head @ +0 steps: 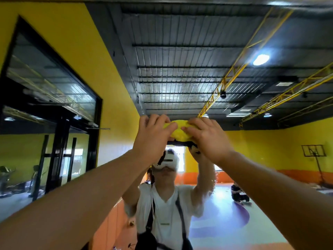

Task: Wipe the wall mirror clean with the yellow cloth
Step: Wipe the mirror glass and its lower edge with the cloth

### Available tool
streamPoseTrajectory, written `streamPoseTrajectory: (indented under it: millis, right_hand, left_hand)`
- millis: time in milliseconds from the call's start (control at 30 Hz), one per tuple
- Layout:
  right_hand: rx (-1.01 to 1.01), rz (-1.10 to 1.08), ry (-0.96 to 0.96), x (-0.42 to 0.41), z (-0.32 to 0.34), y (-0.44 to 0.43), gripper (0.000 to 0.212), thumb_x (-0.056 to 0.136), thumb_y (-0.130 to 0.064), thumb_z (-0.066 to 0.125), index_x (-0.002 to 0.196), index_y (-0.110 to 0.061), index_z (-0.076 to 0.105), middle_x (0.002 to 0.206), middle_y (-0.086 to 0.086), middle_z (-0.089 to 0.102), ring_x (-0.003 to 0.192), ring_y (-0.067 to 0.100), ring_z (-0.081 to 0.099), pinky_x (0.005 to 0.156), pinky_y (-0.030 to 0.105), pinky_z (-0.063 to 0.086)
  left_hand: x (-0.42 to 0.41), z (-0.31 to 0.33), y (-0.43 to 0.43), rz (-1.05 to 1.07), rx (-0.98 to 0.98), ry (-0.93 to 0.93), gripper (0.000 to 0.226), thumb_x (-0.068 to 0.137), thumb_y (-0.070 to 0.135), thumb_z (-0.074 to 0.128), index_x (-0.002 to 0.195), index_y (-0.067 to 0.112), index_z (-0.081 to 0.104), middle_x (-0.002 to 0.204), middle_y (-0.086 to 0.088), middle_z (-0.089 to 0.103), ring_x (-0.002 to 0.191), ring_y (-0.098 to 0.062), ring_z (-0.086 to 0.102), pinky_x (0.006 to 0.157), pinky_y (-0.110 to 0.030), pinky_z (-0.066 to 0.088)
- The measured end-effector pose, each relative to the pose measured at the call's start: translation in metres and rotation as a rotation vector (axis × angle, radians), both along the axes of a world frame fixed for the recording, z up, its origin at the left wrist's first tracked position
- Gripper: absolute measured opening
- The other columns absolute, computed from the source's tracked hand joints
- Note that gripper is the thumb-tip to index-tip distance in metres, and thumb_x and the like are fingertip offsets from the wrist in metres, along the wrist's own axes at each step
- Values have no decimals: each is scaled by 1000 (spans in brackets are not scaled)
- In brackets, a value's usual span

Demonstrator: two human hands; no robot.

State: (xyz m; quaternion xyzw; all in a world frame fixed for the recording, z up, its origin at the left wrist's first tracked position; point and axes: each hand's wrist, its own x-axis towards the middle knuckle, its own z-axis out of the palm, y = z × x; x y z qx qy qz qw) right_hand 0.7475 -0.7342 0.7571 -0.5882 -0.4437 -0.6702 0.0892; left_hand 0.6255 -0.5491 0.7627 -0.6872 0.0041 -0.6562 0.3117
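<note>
Both bare arms reach up and forward, converging overhead. The left hand (pixel 153 136) and right hand (pixel 207 138) meet almost knuckle to knuckle, backs toward the camera, fingers curled and pinching the cloth (pixel 177 131) bunched between them. The wrists are straight, the forearms angled inward from either side

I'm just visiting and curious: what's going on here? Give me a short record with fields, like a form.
Setting: gym hall with yellow walls and a dark ceiling
Surface: large wall mirror, showing the person's reflection
Tool: bunched yellow cloth, high up against the glass
Left hand: gripping the cloth's left side
Right hand: gripping the cloth's right side
Arms: both raised overhead
Background: basketball hoop on a stand, far right
</note>
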Motion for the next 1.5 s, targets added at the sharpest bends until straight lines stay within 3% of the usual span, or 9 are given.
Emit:
streamPoseTrajectory:
  millis: [133,300,500,667,733,833,967,1133,1500]
  right_hand:
    - [18,-14,43,4,42,-4,63,62,-11,84,123,-23,69,122,7,63,106,35,59,84,42,46]
    - [-5,6,18,4,52,-9,51,71,-11,86,118,-24,72,115,4,63,102,33,59,84,42,48]
    - [-53,-30,-16,19,59,-46,43,79,-11,82,119,-22,72,115,6,64,104,34,59,85,43,47]
    - [2,-34,71,43,64,-76,52,68,-9,84,118,-17,72,119,9,65,107,37,61,88,46,50]
    - [51,22,60,39,55,-71,39,78,-18,67,117,-13,71,119,11,65,108,38,61,90,48,51]
    - [124,102,75,31,30,-62,43,86,-34,50,116,-11,68,120,10,63,114,35,55,96,47,45]
    - [203,105,49,40,4,-57,36,99,-40,49,110,-12,67,124,8,61,119,35,51,99,45,38]
    - [187,92,-43,55,-35,-59,34,103,-37,51,116,-11,68,129,13,61,120,39,53,100,48,39]
    - [108,35,0,52,-127,-64,39,98,-30,49,122,-7,68,133,21,59,123,43,50,101,49,38]
  left_hand:
    - [5,46,-4,-23,26,11,40,76,23,81,111,31,63,113,1,58,107,-27,52,91,-40,30]
    - [12,48,-1,-206,-20,105,41,77,22,83,116,18,68,115,-9,61,108,-29,48,89,-42,43]
    - [41,42,-27,-306,-70,128,45,79,21,82,121,16,68,119,-9,60,109,-32,52,92,-45,48]
    - [69,47,-63,-335,-94,121,44,80,19,81,122,15,69,122,-10,62,114,-33,53,96,-43,47]
    - [71,42,-64,-333,-102,101,46,84,20,77,128,16,65,131,-10,59,122,-33,50,104,-45,44]
    - [68,27,-65,-315,-103,100,47,92,27,59,138,17,56,143,-9,50,133,-31,41,114,-45,35]
    - [66,0,-70,-288,-88,125,50,96,37,48,141,16,53,146,-11,46,134,-33,40,114,-46,34]
    - [71,-42,-69,-221,-71,100,47,104,43,41,139,14,55,143,-15,49,131,-37,44,112,-46,35]
    - [65,-132,-67,-154,-59,183,44,103,31,43,143,14,49,145,-15,47,132,-38,43,113,-49,35]
